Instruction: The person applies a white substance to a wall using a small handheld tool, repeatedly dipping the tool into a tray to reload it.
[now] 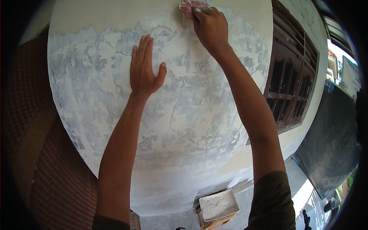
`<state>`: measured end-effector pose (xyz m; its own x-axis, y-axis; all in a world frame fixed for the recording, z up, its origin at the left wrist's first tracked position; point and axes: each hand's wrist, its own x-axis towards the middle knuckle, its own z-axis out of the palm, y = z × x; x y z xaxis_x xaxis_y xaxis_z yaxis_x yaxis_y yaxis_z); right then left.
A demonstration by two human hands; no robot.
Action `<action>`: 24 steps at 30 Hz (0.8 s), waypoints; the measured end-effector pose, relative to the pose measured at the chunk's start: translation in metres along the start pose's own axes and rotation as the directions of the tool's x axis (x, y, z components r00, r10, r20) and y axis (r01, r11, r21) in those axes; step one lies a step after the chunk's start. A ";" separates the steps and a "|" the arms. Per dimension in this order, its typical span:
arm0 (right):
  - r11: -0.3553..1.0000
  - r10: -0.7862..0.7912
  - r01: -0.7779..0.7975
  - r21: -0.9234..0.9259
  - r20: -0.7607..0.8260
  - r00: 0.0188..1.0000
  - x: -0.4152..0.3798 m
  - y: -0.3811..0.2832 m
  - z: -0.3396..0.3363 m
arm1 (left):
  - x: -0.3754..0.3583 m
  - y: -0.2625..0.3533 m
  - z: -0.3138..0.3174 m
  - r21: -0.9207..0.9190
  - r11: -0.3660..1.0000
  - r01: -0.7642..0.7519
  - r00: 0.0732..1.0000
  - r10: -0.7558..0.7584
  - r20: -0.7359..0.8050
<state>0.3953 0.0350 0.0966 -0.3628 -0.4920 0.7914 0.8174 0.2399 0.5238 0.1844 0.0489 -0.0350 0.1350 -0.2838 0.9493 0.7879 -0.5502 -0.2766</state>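
My left hand (145,69) rests against the patchy white and grey wall (191,103), fingers stretched upward and thumb apart. Higher up and to the right, my right hand (211,28) grips a red putty scraper (188,8) smeared with white paste. The scraper is near the upper edge of the skimmed patch, by the cream-coloured part of the wall; its top runs out of view. Whether its blade touches the wall is hard to make out.
Low by the wall's foot, a white tray (219,206) of white paste sits on a wooden stool (216,223). A brown wooden window (293,82) is at right, beside a dark sheet (329,142). Brown woven-looking material (63,180) lines the left.
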 end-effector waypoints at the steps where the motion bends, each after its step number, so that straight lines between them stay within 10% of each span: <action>1: 0.999 -0.032 0.032 -0.012 0.048 0.998 0.005 0.003 0.006 | 0.000 0.000 0.000 -0.007 1.000 -0.001 1.000 0.001 -0.005; 7: 0.999 0.010 -0.018 0.027 0.261 0.965 -0.040 -0.027 -0.011 | 0.000 0.002 -0.001 -0.049 0.999 0.006 1.000 -0.006 0.004; 18: 0.998 0.064 -0.064 0.030 0.014 0.998 0.002 0.008 -0.009 | -0.001 0.001 0.000 0.001 1.000 0.001 1.000 -0.001 0.007; 24: 0.999 0.028 -0.038 0.036 0.251 0.967 -0.048 -0.015 -0.019 | -0.001 0.001 0.000 -0.012 1.000 0.001 1.000 -0.001 0.009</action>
<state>0.4091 0.0387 0.0448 -0.4406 -0.2589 0.8596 0.8141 0.2882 0.5041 0.1853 0.0485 -0.0359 0.1396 -0.2759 0.9510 0.7810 -0.5597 -0.2770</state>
